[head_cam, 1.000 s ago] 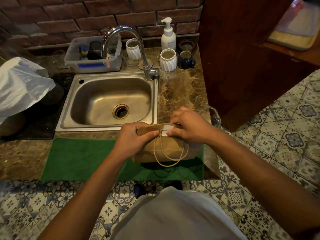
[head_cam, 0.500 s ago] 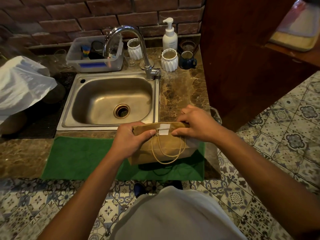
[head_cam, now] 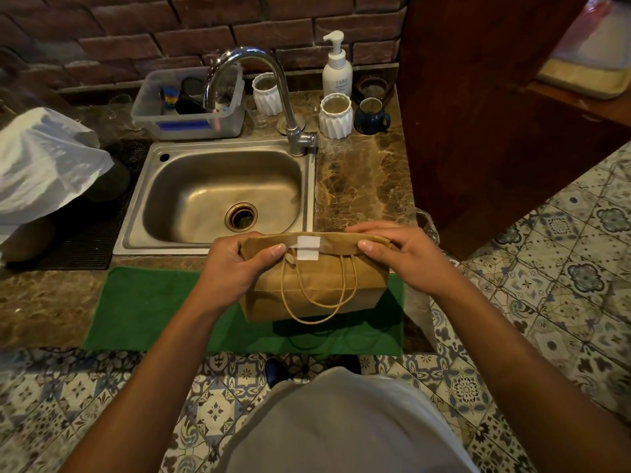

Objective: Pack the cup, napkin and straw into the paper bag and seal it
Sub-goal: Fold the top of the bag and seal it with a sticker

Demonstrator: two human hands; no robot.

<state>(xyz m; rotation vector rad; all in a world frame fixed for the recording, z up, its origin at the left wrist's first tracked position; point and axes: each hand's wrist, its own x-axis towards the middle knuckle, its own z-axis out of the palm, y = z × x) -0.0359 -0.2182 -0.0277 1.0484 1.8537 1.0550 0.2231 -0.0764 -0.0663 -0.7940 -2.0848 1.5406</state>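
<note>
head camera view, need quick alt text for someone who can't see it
Two hands, the left hand and right hand, hold a brown paper bag by its folded top, closed with a white sticker. It stands on a green mat before a steel sink.

Red brick wall [head_cam: 239, 25] behind; patterned tile floor [head_cam: 580, 268]; dark wooden cabinet [head_cam: 478, 114], perhaps; dim warm light.
</note>
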